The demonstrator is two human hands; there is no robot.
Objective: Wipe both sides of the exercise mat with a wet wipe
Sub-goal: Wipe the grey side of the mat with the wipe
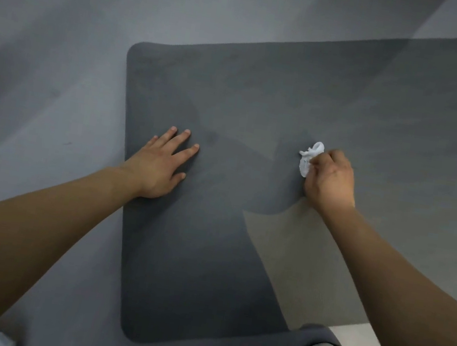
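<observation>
A grey floor (pixel 60 59) carries the flat dark mat (pixel 208 258).

No legible text, labels, brand marks, numbers or signs found. Checked exercise mat (pixel 210 244) surface, wet wipe (pixel 308 159), floor (pixel 43 71): all plain, unmarked.

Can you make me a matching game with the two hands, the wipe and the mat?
Things:
1. left hand
2. right hand
3. wipe
4. mat

States:
A. white and crumpled
B. dark grey, lying on the floor
C. flat, fingers spread on the mat
D. curled round the wipe

Pairs: 1-C, 2-D, 3-A, 4-B
</observation>
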